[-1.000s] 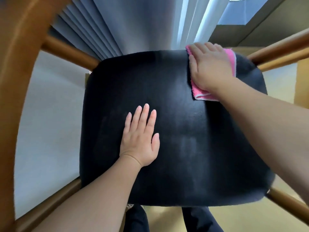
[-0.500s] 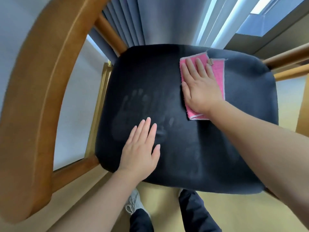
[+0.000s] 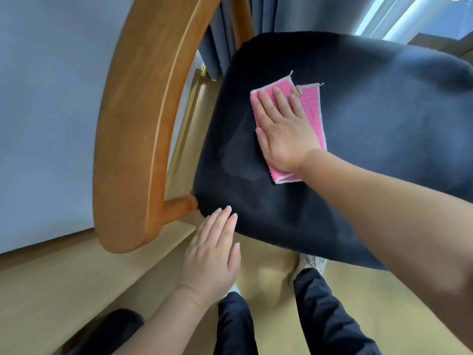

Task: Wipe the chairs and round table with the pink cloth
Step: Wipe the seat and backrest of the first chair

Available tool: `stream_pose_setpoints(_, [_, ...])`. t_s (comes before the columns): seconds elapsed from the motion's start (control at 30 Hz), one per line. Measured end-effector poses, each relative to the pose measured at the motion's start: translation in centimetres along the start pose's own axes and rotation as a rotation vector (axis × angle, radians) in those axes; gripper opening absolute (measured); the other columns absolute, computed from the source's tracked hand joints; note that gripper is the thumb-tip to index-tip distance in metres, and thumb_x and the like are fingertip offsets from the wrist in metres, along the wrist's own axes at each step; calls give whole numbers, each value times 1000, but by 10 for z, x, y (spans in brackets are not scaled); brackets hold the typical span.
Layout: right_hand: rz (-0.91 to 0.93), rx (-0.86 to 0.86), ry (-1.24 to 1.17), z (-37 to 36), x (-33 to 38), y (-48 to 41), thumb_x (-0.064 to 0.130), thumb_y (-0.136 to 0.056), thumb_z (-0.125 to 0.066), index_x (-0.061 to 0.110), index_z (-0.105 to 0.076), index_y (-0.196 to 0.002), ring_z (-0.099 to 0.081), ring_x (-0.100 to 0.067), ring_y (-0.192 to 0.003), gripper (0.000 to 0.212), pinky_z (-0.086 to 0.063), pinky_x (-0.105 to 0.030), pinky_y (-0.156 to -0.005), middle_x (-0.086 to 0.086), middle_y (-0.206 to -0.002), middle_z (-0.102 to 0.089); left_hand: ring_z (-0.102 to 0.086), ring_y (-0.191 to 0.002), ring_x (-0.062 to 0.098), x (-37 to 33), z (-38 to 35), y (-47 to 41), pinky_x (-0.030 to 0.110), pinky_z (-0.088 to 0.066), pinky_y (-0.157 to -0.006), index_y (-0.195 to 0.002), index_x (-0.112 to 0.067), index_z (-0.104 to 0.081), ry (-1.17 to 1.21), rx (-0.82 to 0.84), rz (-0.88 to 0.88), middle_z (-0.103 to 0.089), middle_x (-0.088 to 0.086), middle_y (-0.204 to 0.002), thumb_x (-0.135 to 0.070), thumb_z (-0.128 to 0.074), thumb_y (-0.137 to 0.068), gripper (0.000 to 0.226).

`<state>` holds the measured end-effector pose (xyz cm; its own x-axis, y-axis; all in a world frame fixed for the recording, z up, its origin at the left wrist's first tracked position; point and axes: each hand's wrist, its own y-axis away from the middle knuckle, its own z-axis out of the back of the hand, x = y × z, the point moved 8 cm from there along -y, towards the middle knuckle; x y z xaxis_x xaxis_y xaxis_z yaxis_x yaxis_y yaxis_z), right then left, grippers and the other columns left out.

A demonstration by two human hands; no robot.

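A chair with a dark padded seat (image 3: pixel 371 139) and a curved wooden armrest (image 3: pixel 143 119) fills the view. The folded pink cloth (image 3: pixel 311 108) lies flat on the seat, left of its middle. My right hand (image 3: pixel 284 131) presses on the cloth with straight fingers, covering most of it. My left hand (image 3: pixel 212 254) hovers with flat fingers at the seat's near left corner, its fingertips just over the edge. The round table is out of sight.
Grey curtains (image 3: pixel 294 14) hang behind the chair and a pale wall (image 3: pixel 46 98) is on the left. Light wooden floor (image 3: pixel 76 290) lies below. My legs in dark trousers (image 3: pixel 320 316) stand right in front of the seat.
My right hand slid the cloth leftward and toward me across the seat. My left hand drew back from the seat's middle to its near left corner. My view swung right and down.
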<state>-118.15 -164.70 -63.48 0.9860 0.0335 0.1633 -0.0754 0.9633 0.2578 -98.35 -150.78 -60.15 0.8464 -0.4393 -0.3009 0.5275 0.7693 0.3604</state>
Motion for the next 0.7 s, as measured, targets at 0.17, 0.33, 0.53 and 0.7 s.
stream_pose_setpoints(0.17, [143, 19, 12, -13, 71, 3, 41, -101, -11, 14, -2, -156, 2, -30, -150, 62, 4, -49, -121, -6, -163, -5, -35, -135, 17, 10, -2, 24, 31, -24, -111, -136, -8, -45, 41, -15, 11, -47, 6, -143, -27, -37, -92, 49])
stream_pose_setpoints(0.33, [201, 27, 27, -20, 88, 10, 41, -101, -11, 15, -4, -156, 1, -30, -150, 62, 3, -49, -121, -5, -163, -8, -35, -133, 18, 24, -3, 37, 28, -18, -113, -133, -6, -50, 25, -8, 74, -49, 6, -141, -28, -37, -91, 49])
stream_pose_setpoints(0.53, [170, 54, 33, -31, 68, 45, 43, -102, -10, 15, -4, -155, 4, -29, -150, 61, 3, -48, -121, -6, -163, -5, -36, -133, 18, 22, -3, 27, 26, -23, -109, -133, -7, -50, 26, -24, 55, -50, 5, -140, -28, -36, -91, 49])
stream_pose_setpoints(0.7, [31, 49, -17, -38, 30, 97, 39, -100, -18, 10, -20, -153, -12, -32, -148, 60, -5, -47, -120, -9, -160, -20, -38, -131, 17, 9, 2, 19, 30, -34, -105, -131, -7, -53, 46, -73, 7, -51, 5, -139, -27, -37, -89, 49])
